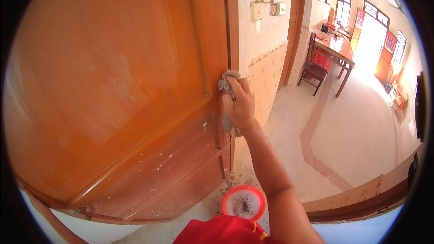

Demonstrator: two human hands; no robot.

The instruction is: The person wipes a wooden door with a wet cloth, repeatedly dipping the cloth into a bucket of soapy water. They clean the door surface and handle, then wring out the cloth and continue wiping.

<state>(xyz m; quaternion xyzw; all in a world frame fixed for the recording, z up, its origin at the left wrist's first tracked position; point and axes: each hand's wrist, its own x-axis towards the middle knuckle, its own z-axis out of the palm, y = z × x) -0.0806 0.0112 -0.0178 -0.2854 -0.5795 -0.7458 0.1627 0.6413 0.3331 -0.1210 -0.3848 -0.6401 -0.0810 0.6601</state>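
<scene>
My right hand (239, 103) grips a wet-looking grey cloth (228, 83) and presses it on the edge of a brown wooden door (135, 74), beside the frame. Part of the cloth hangs below my fingers. The door's large upper panel shows pale streaks and a darker orange-brown area; its lower part bears white specks. My left hand is out of view. On the floor below, close to my red shirt, stands a red-rimmed basin (243, 203) with a dark patch in its greyish content.
Right of the door frame, a tiled wall (268, 81) carries a switch (257, 12) and a socket box. Farther off stand a wooden chair (313, 71) and a long table (335, 45) with things on it. Wet spots mark the floor by the basin.
</scene>
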